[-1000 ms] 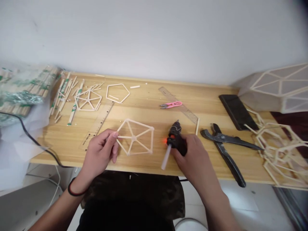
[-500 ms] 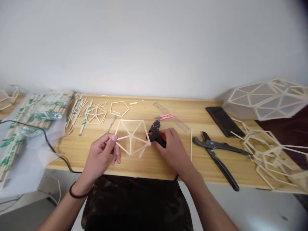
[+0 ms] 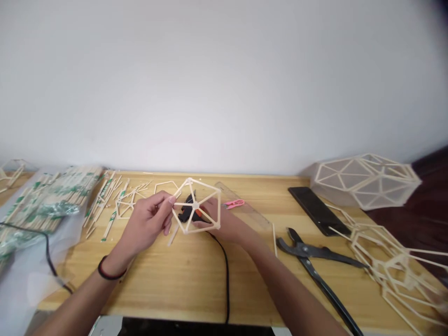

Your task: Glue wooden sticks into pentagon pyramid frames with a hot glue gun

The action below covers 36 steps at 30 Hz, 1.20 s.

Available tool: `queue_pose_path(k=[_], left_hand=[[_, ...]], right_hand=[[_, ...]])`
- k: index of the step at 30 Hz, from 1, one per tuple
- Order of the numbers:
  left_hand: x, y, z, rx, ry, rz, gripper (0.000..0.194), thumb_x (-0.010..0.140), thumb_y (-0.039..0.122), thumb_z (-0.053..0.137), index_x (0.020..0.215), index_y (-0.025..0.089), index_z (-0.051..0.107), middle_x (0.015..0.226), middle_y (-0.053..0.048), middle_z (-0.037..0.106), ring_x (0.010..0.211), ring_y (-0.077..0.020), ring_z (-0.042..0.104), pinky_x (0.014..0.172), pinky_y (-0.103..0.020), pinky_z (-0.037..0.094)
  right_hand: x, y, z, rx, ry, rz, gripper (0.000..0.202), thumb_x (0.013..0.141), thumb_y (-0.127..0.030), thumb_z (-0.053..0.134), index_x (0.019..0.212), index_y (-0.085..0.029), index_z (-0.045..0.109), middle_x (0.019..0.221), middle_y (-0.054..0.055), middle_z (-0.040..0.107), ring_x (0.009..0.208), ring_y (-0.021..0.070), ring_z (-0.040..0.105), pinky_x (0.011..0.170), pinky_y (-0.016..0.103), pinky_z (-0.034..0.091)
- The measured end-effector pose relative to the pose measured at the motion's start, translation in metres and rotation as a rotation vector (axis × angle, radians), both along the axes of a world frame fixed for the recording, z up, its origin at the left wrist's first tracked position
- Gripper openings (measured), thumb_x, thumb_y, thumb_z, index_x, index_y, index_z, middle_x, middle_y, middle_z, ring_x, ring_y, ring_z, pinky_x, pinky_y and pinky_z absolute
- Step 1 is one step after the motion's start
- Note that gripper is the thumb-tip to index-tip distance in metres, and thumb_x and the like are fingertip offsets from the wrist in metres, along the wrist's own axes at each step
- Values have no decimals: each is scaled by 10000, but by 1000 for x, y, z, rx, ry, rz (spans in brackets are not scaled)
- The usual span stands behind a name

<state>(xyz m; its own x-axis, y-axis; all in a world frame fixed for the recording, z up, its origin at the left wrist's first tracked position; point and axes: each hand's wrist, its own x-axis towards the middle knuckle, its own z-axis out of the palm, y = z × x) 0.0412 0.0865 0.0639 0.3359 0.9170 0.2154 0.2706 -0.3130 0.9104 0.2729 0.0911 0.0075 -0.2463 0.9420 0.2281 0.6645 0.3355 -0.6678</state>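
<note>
Between thumb and fingers, my left hand [image 3: 149, 221] pinches the left corner of a pentagon frame of thin wooden sticks [image 3: 192, 213], raised above the table. Its spokes meet at a whitish hub in the middle. Behind the frame, my right hand [image 3: 224, 221] is wrapped round a black glue gun [image 3: 189, 208] with an orange-red trigger. The frame partly hides the gun and my right fingers. A glue stick [image 3: 172, 234] shows below the gun, and a black cord [image 3: 227, 275] runs from it toward the table's front edge.
Bagged wooden sticks [image 3: 75, 186] lie at the left, beside loose sticks [image 3: 105, 198] and another spoked frame [image 3: 124, 208]. A pink cutter [image 3: 234, 204] rests by a clear ruler [image 3: 245, 207]. Large black pliers [image 3: 315, 252], a phone [image 3: 318, 211] and stick structures [image 3: 371, 182] occupy the right.
My right hand has moved the glue gun left, behind the pentagon frame. My left hand has turned the frame. The view has tilted up, so the table sits lower.
</note>
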Motion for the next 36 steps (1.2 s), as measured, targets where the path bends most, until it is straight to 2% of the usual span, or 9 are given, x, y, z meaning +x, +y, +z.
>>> queue_pose_path(k=[4,7,10,15,19,22,27,32,36], left_hand=[[8,17,-14,65,103,-19,461,1091,388,495,675,195,537,484,58,549,441,-78,483,513,-205,389],[14,21,-23,91,155,-40,475,1094,389,486,666,192,546,478,64,537,435,-73,465,502,-198,370],[17,21,-26,159,188,-69,432,1077,327,509,672,190,568,484,73,530,429,-65,438,471,-191,334],[16,22,-27,258,214,-89,355,1043,199,553,689,192,586,519,86,531,440,-52,453,477,-169,354],[13,21,-29,346,204,-41,237,1046,196,605,819,197,671,594,79,585,505,-50,515,521,-160,384],[9,18,-33,383,106,-42,219,1085,334,587,970,211,726,677,46,627,596,-77,565,594,-193,427],[6,18,-42,-55,-224,22,393,1126,497,412,1096,233,702,752,17,621,637,-113,587,591,-227,462],[13,20,-40,-617,-421,-155,624,1023,724,456,989,165,729,725,-28,673,566,-130,610,519,-229,473],[17,17,-35,-733,-483,-247,517,1003,638,595,973,143,742,686,-30,695,511,-118,629,491,-206,486]], right_hand=[[34,7,6,-96,221,-73,392,1080,-500,468,1011,-201,712,932,65,733,840,212,695,760,343,559],[40,3,7,-133,441,-122,582,1120,-593,255,1140,-199,683,1027,96,741,899,212,732,770,338,584],[31,-8,9,-224,665,-68,493,1053,-654,486,1197,-228,689,1021,72,741,894,208,734,749,316,579],[18,-18,16,-248,516,-22,333,1071,-496,541,1021,-233,739,852,13,710,725,143,636,622,244,500],[17,-17,17,-106,363,-50,341,1041,-358,618,736,-212,665,657,-33,601,610,112,540,533,223,412],[18,-17,19,92,371,-79,236,1013,-235,670,781,-217,711,666,-52,615,580,91,543,542,221,430],[20,-22,19,374,376,-104,158,959,-114,739,975,-254,810,935,-16,759,834,113,722,736,209,569],[14,-26,17,485,365,-50,197,944,-92,760,1025,-261,820,1042,3,756,940,125,747,816,201,626],[10,-27,17,463,416,11,288,938,-34,734,1080,-272,813,1105,10,732,990,130,753,881,219,651]])
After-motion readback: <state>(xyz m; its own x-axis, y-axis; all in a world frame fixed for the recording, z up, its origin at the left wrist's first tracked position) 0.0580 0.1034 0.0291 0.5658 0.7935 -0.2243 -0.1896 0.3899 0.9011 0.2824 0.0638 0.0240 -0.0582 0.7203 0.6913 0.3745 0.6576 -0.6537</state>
